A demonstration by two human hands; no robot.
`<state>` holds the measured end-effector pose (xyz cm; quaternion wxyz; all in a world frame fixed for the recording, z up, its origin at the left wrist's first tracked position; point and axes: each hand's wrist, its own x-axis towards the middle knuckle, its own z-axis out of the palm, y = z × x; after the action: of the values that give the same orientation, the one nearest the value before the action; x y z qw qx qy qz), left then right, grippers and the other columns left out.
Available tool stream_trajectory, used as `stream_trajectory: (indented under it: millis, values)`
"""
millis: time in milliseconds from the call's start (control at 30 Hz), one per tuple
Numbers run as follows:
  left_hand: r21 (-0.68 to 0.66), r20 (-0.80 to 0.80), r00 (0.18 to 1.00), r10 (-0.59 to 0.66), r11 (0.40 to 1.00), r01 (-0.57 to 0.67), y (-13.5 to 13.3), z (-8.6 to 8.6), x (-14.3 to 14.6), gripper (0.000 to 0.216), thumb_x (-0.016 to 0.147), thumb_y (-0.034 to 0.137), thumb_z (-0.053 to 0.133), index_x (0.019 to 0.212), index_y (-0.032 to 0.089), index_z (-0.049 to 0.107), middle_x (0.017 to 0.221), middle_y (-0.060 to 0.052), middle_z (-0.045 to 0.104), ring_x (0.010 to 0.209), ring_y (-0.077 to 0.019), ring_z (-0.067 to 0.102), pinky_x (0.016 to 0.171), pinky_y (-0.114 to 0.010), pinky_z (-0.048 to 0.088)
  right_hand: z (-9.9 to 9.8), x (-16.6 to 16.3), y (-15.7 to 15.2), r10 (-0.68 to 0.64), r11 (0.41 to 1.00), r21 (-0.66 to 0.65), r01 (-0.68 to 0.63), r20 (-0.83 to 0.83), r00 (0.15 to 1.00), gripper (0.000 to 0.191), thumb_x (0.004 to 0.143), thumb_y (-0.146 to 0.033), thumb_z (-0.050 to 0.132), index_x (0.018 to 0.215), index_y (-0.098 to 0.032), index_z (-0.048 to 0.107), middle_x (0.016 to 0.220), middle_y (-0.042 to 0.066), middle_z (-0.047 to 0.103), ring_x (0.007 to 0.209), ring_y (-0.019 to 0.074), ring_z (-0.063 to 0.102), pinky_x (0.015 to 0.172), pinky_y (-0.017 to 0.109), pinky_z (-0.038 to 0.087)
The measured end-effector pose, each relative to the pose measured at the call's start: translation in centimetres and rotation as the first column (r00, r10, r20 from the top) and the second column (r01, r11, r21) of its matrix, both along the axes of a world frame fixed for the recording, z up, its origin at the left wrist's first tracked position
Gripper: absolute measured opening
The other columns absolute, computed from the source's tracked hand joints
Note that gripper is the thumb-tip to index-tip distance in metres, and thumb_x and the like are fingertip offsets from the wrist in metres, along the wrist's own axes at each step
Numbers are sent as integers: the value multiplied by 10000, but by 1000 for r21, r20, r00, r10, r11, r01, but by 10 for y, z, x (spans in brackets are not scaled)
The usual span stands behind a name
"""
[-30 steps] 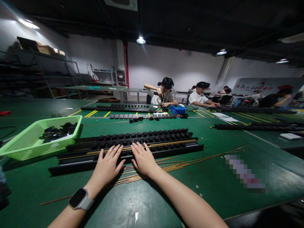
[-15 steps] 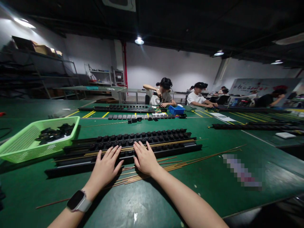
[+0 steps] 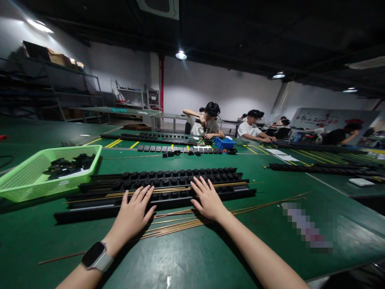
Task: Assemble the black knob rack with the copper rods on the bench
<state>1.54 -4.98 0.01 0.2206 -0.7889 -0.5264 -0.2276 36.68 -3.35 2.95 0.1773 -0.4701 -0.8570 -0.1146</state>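
Note:
Long black rails (image 3: 90,208) lie side by side on the green table, with rows of black knob-like parts (image 3: 177,173) along them. Thin brass rods (image 3: 171,189) run lengthwise across the rails. My left hand (image 3: 135,208) rests flat with fingers spread on the left part of the near rail and the rods. My right hand (image 3: 209,199), also spread, lies on the rods and rails right of centre. Closer to me, loose brass rods (image 3: 177,226) lie on the table, passing partly under both wrists. What is beneath my palms is hidden.
A green plastic basket (image 3: 33,186) with black parts stands at the left. Farther back are a row of small grey blocks (image 3: 180,148), a blue bin (image 3: 224,143) and more black rails (image 3: 325,170). Co-workers (image 3: 207,122) sit across the table.
My right hand has slid to the right along the rods and rails, widening the gap between my hands. My left hand stays at nearly the same place.

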Motion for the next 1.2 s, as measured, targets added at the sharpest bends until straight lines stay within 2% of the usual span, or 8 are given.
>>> stream_trajectory:
  millis: [200,700,1200]
  values:
    - [-1,8,1000,-4,1000,4,1,-2,0,687,1042,443,495,1692,252,378,1658,-142,532,1506,-386,504,1281,-705,218,-19,9,0,-7,1000,2,7,-18,1000,754,1065,-434,555,1737,-246,269,1793,52,274,1672,292,210,1367,594,143]
    - [4,16,1000,-5,1000,5,1,0,1,645,1049,441,472,1653,215,449,1623,-152,570,1482,-379,527,1279,-699,232,-16,28,1,-95,995,-18,94,-103,990,680,1077,-413,518,1713,-246,345,1761,65,352,1651,284,276,1360,585,150]
    - [-11,22,1000,-2,1000,2,0,3,2,653,1053,461,459,1665,238,427,1633,-144,561,1487,-367,517,1288,-679,216,-11,44,1,-189,981,-50,185,-75,979,651,1079,-427,508,1694,-253,387,1756,64,368,1643,292,294,1354,597,142]
